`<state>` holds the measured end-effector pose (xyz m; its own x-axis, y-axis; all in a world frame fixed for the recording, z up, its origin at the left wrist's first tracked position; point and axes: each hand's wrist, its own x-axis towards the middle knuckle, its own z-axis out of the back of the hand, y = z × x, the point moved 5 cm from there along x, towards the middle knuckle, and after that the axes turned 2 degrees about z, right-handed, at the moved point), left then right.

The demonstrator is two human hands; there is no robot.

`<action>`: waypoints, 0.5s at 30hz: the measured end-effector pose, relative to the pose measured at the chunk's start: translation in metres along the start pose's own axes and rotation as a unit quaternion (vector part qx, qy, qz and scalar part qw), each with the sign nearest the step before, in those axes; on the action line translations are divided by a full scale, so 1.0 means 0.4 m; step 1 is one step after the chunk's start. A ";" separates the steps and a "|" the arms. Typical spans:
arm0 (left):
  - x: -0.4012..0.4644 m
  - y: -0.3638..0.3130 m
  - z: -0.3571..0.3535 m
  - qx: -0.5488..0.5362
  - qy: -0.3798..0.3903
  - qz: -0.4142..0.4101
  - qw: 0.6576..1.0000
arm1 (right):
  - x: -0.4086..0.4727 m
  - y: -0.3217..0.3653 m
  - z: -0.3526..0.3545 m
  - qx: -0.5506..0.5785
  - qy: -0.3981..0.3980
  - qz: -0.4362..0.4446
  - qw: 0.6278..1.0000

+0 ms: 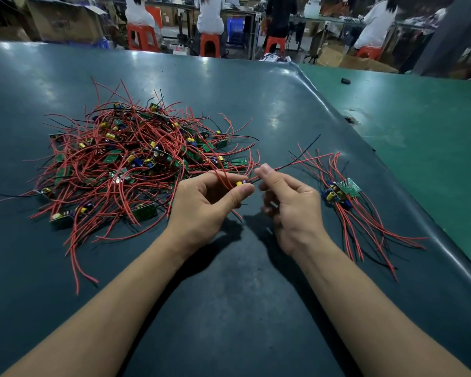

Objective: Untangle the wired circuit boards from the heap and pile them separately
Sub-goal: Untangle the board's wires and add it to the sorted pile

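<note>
Head view, both forearms reaching in from the lower edge. One wired circuit board (241, 183), mostly hidden, sits between the two hands above the mat, only its yellow component and red leads showing. Left hand (207, 202): fingers curled, thumb and forefinger pinching the board. Right hand (290, 205): thumb and forefinger pinching red and black wires (280, 167) that run from the board toward the right; remaining fingers curled under. Tangled heap (125, 161) of green boards and red wires lies left of the hands; sorted pile (343, 190), a few boards with leads fanned out, lies just right of the right hand. No legible writing on the boards. Surface: dark teal mat (229, 295) with a raised right edge, overlying a lighter green bench (419, 118). Background: seated people (210, 14) in white tops on orange stools (210, 44), cardboard boxes (65, 20), printing on them too blurred to read
</note>
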<state>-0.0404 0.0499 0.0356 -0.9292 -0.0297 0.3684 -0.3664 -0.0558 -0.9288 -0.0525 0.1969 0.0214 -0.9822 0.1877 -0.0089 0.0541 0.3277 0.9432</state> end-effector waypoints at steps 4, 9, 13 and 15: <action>0.004 -0.002 0.019 -0.003 -0.030 -0.002 1.000 | 0.033 0.036 0.050 0.094 -0.077 0.017 0.992; 0.003 -0.009 0.028 -0.003 -0.043 -0.012 0.999 | 0.050 0.046 0.078 0.163 -0.090 0.007 0.982; 0.003 -0.020 0.026 -0.034 -0.044 -0.021 0.998 | 0.055 0.049 0.077 0.178 -0.097 0.013 0.979; 0.002 -0.020 0.024 -0.037 -0.046 -0.025 0.998 | 0.054 0.047 0.080 0.179 -0.109 0.014 0.978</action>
<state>-0.0376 0.0407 0.0439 -0.9029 -0.1203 0.4127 -0.4172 0.0142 -0.9087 -0.0668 0.2368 0.0284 -0.9199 0.3813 -0.0914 0.1786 0.6148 0.7682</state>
